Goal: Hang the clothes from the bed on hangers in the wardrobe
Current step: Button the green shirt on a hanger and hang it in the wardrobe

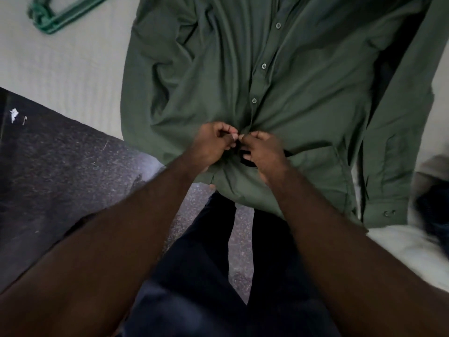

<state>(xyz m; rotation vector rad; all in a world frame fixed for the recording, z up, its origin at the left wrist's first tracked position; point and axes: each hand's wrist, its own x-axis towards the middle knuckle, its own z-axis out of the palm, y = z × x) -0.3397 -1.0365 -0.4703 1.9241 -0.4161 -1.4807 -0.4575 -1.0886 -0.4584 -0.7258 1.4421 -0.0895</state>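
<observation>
Head view, looking down. A green shirt (218, 69) is lying front-up on the pale bed (73, 69), its collar end pointing away from the person and its hem hanging slightly over the near edge of the mattress. Three buttons (263, 66) are showing fastened along the front opening, running in a line from the upper part of the shirt down toward the hands. One long sleeve (401, 117) is lying straight along the right side of the body of the shirt, with its buttoned cuff (388, 212) reaching the near edge of the bed.

The left hand (209, 147) and the right hand (264, 154) are meeting at the lower end of the front opening, just below the last visible fastened button. Both are closed in a pinch: fingers and thumb of each are curling in and gripping the shirt fabric, with the fingertips of the two hands almost touching. The cloth is bunching into folds around them. Whether a button is sitting between the fingertips cannot be told.

A green hanger (51, 19) is lying on the bed at the far left, well apart from the shirt. More cloth (432, 215), blurred, is lying at the right edge of the bed. The person's dark trousers (206, 251) are showing below the forearms, over a dark speckled floor (60, 154).
</observation>
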